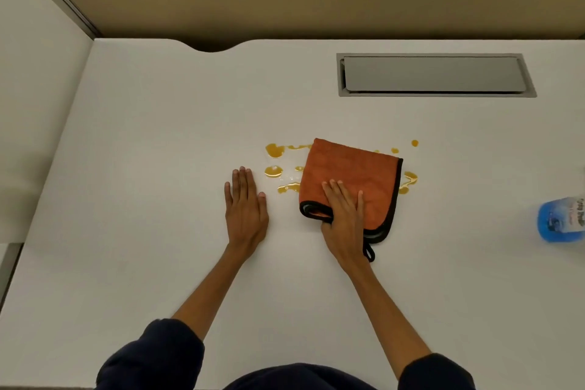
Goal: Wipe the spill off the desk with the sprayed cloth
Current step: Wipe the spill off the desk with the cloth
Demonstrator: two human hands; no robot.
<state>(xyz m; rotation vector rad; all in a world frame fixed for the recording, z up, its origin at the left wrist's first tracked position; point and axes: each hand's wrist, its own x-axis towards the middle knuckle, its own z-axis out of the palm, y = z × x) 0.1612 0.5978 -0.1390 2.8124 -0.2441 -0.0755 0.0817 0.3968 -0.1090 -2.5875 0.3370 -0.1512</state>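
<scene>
Cloth (351,180), one, under right hand (345,218); left hand (245,204) flat.

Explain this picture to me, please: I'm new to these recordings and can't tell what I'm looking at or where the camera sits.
No machine here: a person wears one wide-angle camera on the head, looking down at their own arms over a white desk. The left hand lies flat on the bare desk, holding nothing. The right hand presses flat on a folded orange cloth, which lies over part of an amber spill; puddles show on both sides of it. A blue bottle stands at the right edge, and a grey hatch sits in the desk farther back.
</scene>
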